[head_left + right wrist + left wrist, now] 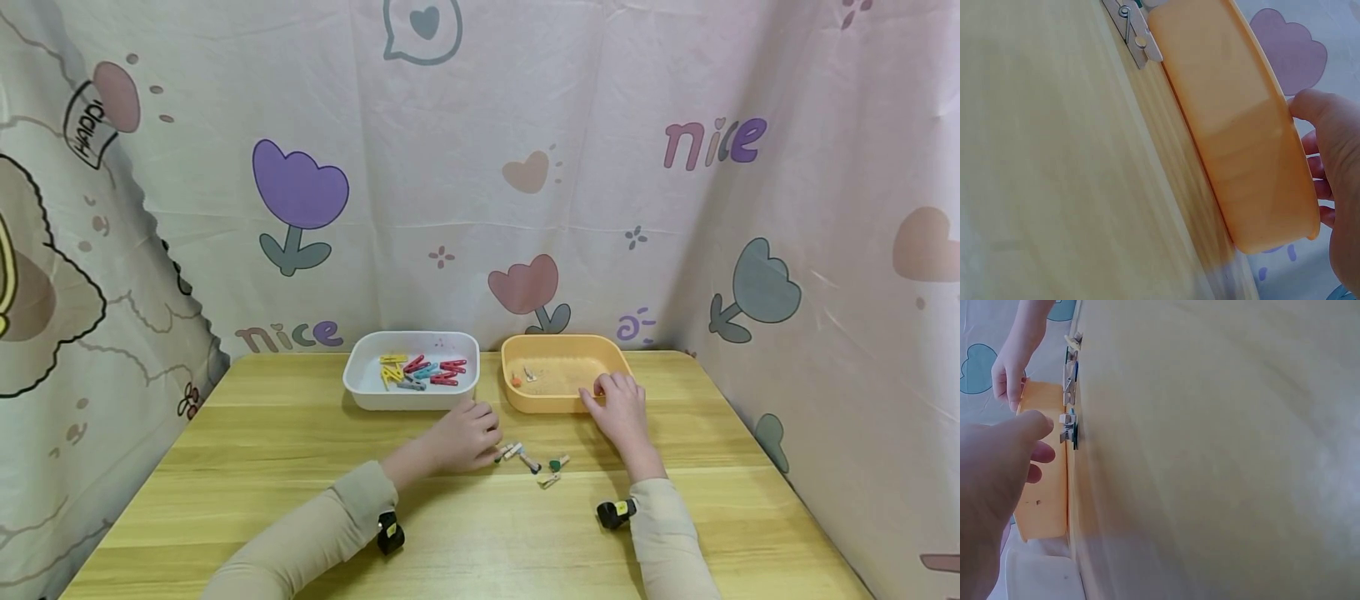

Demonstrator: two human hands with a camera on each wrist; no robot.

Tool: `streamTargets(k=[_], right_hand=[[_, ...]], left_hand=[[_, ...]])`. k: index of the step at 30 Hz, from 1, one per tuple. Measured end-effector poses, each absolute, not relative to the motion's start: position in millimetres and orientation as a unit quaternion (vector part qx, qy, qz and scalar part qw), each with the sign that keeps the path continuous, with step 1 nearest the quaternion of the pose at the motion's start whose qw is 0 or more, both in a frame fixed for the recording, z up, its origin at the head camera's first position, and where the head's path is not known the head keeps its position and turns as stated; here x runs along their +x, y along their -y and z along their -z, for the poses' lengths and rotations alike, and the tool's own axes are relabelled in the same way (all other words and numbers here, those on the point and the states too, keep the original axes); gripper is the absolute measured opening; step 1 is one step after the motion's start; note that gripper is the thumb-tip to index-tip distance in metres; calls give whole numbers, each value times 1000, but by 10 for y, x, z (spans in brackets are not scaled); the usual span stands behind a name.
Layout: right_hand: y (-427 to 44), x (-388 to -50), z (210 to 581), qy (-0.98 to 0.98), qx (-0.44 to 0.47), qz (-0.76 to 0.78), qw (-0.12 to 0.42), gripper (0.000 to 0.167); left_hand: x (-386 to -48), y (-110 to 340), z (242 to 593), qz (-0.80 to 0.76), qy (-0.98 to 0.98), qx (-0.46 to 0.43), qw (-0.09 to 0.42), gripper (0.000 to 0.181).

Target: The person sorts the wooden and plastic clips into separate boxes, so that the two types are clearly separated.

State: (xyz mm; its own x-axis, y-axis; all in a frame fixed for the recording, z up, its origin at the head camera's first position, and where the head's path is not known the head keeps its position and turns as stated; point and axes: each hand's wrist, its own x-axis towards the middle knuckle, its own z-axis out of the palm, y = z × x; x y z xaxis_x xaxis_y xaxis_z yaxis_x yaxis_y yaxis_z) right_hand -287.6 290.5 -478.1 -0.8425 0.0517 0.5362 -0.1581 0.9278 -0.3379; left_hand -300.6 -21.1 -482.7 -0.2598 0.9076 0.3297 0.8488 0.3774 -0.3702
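Observation:
Several small wooden clothespins, some with green or dark decorations, lie in a loose group on the table; one pale clip (549,480) is nearest the front. My left hand (467,435) is just left of them, fingers loosely bent; in the left wrist view this hand (1004,462) shows nothing between thumb and fingers. My right hand (621,410) is at the right front corner of the yellow tray (542,403), fingers over its rim. In the right wrist view the thumb of the right hand (1335,144) is by the tray's rim (1275,94); its fingertips are partly hidden.
A white tray (408,401) at the back left holds red, yellow, blue and grey plastic clothespins. Inside the yellow tray are an orange piece (516,380) and a small pale clip (530,375). A patterned cloth (450,167) hangs behind the wooden table (300,442).

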Motion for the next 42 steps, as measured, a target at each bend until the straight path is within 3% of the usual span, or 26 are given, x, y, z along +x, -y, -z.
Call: streamTargets(k=[16,24,42], right_hand=[[-2905,-2877,4784,941,29,-188,280,30],[-2905,-2883,4792,938,34,-186,292,29],[-2905,-2880,4784,941,29,-190,280,29]], left_hand=[[-2958,174,4802,-74,778,-570,253,22],[-2948,155,4808,-85,792,-561,225,21],[-2986,134,4781,-73,799,-557,215,20]])
